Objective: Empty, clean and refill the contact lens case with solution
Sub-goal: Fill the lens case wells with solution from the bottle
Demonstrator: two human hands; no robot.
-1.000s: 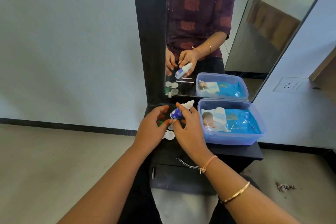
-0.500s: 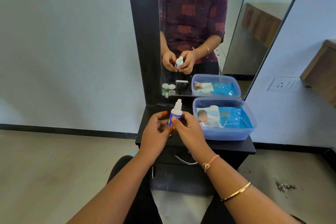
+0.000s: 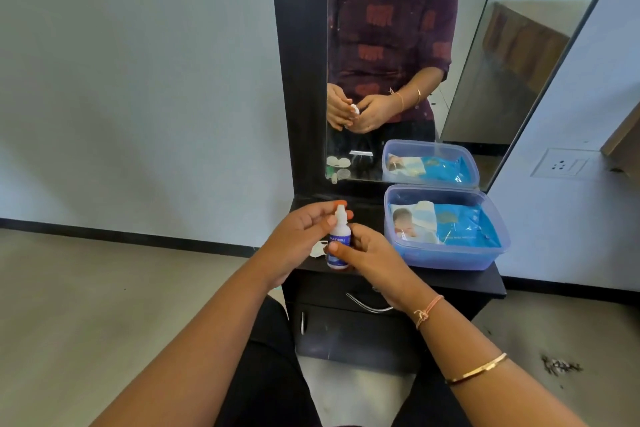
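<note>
The black table (image 3: 450,279) carries a plastic box (image 3: 446,255) of blue packets to the right of both grips. The right grip (image 3: 372,255) is curled round the upright solution bottle (image 3: 340,238). The left grip (image 3: 298,239) pinches its cap (image 3: 340,213). A white lens case piece (image 3: 318,249) lies partly hidden under the left grip.

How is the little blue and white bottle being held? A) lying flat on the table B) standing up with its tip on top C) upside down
B: the bottle stands upright, white tip on top, the right hand gripping its body and the left hand pinching the tip.
</note>
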